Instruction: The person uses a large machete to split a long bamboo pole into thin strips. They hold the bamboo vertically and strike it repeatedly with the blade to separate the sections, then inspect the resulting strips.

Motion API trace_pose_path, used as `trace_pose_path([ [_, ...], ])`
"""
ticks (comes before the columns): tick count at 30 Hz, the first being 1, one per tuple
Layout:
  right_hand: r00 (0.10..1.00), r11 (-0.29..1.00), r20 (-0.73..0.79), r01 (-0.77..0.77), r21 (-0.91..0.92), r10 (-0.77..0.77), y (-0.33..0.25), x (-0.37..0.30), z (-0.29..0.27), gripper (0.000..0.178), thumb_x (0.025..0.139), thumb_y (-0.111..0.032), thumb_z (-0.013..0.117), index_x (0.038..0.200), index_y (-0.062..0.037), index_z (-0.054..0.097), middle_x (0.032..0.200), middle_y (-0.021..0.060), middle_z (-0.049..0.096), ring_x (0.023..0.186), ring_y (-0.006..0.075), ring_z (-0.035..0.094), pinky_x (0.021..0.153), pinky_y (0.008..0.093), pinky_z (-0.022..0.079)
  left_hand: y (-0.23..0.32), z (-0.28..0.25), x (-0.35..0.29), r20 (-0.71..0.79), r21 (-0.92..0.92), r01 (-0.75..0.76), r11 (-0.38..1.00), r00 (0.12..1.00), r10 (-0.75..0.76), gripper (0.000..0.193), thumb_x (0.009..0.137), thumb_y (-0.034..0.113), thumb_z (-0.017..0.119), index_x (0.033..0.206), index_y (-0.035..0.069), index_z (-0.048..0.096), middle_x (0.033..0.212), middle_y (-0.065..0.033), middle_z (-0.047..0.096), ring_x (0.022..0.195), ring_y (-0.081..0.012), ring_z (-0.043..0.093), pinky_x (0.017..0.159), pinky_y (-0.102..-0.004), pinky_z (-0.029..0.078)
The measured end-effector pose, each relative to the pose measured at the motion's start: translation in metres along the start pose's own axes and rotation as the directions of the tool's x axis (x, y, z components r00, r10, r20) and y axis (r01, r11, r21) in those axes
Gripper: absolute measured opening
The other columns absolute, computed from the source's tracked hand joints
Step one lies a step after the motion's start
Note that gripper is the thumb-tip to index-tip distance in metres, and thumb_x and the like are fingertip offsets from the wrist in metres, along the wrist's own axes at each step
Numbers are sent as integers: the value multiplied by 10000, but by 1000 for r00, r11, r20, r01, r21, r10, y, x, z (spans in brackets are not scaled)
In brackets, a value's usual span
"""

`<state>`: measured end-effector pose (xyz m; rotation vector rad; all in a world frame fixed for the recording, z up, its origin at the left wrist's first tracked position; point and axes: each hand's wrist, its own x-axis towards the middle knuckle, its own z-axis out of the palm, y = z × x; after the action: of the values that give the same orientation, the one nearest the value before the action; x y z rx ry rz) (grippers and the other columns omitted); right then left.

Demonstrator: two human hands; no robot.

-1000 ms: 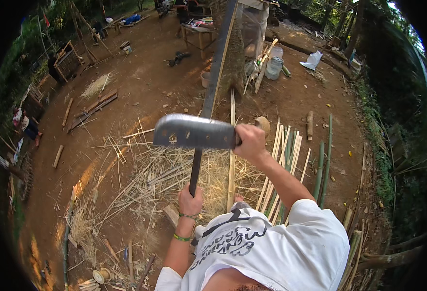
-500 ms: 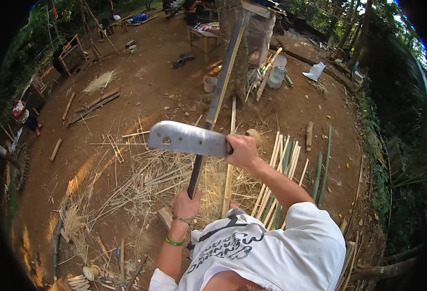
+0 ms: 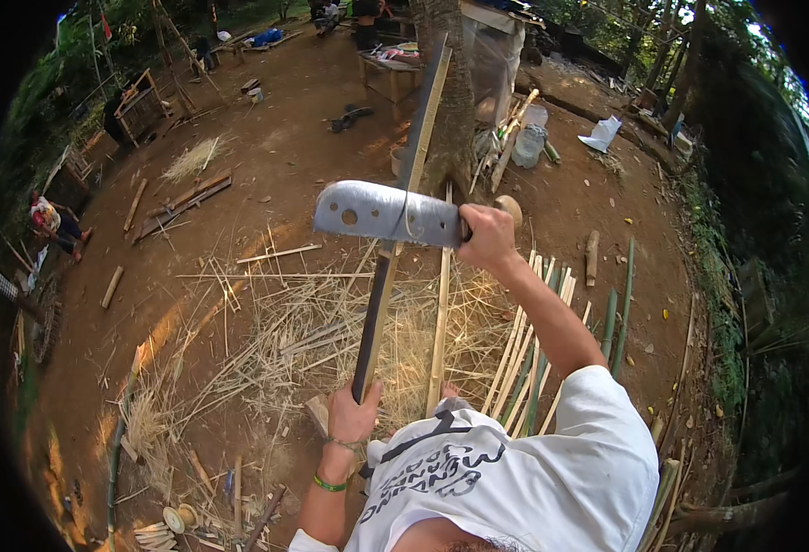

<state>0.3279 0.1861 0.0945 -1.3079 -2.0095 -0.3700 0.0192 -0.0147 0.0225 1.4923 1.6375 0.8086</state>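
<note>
My left hand [image 3: 353, 414] is closed around the near end of a long bamboo strip [image 3: 374, 322], dark on one face and pale along its edge, which slants up and away from me. Wrapped round the wooden handle of a cleaver [image 3: 372, 210] is my right hand [image 3: 489, 237]. The cleaver's broad steel blade, with several round holes, lies crosswise against the strip past its middle. A thin curled shaving [image 3: 413, 219] shows at the blade. The handle's rounded end [image 3: 509, 210] sticks out beyond my right hand.
Bamboo shavings [image 3: 321, 331] litter the dirt. A pale bamboo length [image 3: 441, 322] runs toward the tree trunk [image 3: 450, 129]. Split strips [image 3: 519, 350] and green bamboo poles [image 3: 622, 308] lie at the right. Left, a person [image 3: 55, 221] stands; behind is a wooden table [image 3: 390, 69].
The cleaver in my right hand has moved forward along the strip, away from my left hand. A curled shaving now shows at the blade. My left hand has shifted slightly nearer to me.
</note>
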Motion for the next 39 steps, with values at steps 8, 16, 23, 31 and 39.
trace_pose_path([
  [8,990,992,65,124,-8,-123,6,0,8,169,581,-141,706,689,-92,587,694,85,671,651,238,693,584,363,552,-18,-7,-22,51,61,72,996,996,-75,383,884,338,700,877,-45,694,669,-189,647,632,-267,667,598,-391,497],
  [16,716,672,-83,-683,-285,693,177,131,-58,319,803,-282,686,1021,-59,753,918,178,738,851,325,720,796,438,562,-93,-17,-93,246,-102,343,934,918,-311,393,933,349,679,797,-20,669,617,-45,619,557,-123,601,522,-306,491],
  [23,871,914,294,-405,-21,393,12,-1,-18,101,747,-183,704,814,-108,691,695,50,690,579,169,655,530,328,515,-75,-24,-37,514,-332,460,824,820,-251,436,978,409,592,811,10,646,629,-61,618,553,-182,623,530,-332,508],
  [31,966,991,255,13,135,-48,-76,-57,8,222,560,-115,717,725,-61,579,740,99,642,716,292,673,651,393,553,-51,-23,2,623,-457,497,738,771,-133,405,981,386,563,830,11,601,621,-107,603,560,-218,616,553,-352,521],
  [39,920,988,381,38,153,-94,-75,-50,8,209,599,-132,723,746,-47,600,744,121,671,689,313,685,625,417,558,-18,-22,9,608,-463,542,701,770,-193,414,966,414,587,848,17,607,633,-91,604,537,-208,611,522,-345,518],
])
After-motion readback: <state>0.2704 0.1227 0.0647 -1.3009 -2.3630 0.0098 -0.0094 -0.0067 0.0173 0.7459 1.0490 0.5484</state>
